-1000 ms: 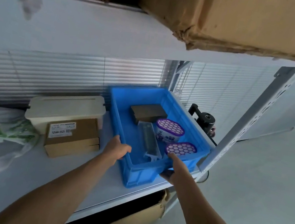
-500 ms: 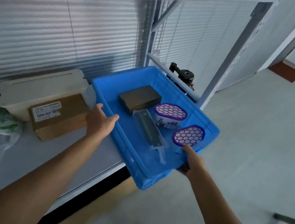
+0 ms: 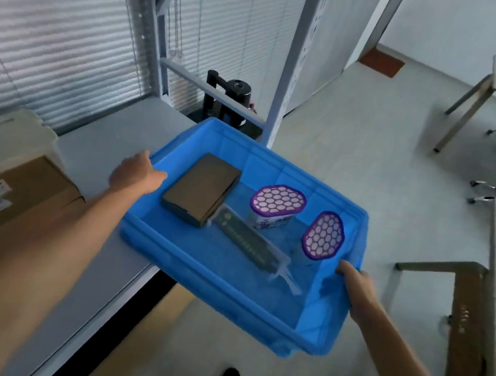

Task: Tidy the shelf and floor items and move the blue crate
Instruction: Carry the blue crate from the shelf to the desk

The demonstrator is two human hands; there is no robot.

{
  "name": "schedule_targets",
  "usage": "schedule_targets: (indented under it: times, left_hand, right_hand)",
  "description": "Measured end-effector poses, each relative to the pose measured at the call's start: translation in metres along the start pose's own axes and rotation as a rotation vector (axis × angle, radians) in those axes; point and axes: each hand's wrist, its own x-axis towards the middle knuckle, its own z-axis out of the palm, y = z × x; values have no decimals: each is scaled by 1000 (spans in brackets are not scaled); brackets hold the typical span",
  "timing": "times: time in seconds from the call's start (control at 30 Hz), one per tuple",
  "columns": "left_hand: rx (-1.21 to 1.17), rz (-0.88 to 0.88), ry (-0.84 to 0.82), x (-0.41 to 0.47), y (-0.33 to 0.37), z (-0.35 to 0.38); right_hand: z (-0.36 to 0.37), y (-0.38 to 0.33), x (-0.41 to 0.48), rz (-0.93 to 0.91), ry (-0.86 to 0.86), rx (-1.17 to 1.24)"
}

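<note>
Both hands carry the crate (image 3: 222, 292) between them, most of it out over the floor (image 3: 363, 135) with only its left end above the shelf (image 3: 109, 145) edge. The left hand (image 3: 135, 174) is closed over the crate's left rim, the right hand (image 3: 354, 287) clamped on the right rim, thumb on top. Inside, nearest the left hand, lies a dark box (image 3: 200, 188); a long clear-packed strip (image 3: 250, 244) runs from it toward the right hand. Two tubs with purple honeycomb lids sit beyond: one upright (image 3: 276, 205), one tipped on its side (image 3: 324, 235) just ahead of the right hand. Left of the left hand, a cardboard box (image 3: 5, 199) rests on the shelf, a cream bin (image 3: 3, 130) behind it
</note>
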Motion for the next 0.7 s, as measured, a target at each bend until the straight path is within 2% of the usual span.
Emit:
schedule_targets:
  times: [0.2, 0.37, 0.53, 0.7]
  left_hand:
    - [-160, 68, -115, 9, 24, 11]
    - [-166, 147, -78, -25, 19, 25]
    - [-143, 305, -102, -69, 42, 37]
    - [-141, 449, -200, -128, 88, 59]
  right_hand:
    - [-13, 22, 12, 89, 46, 70]
    - [-39, 60, -3, 102, 171, 170]
    - [-77, 115, -53, 152, 324, 277]
    - [-130, 154, -118, 210, 473, 380]
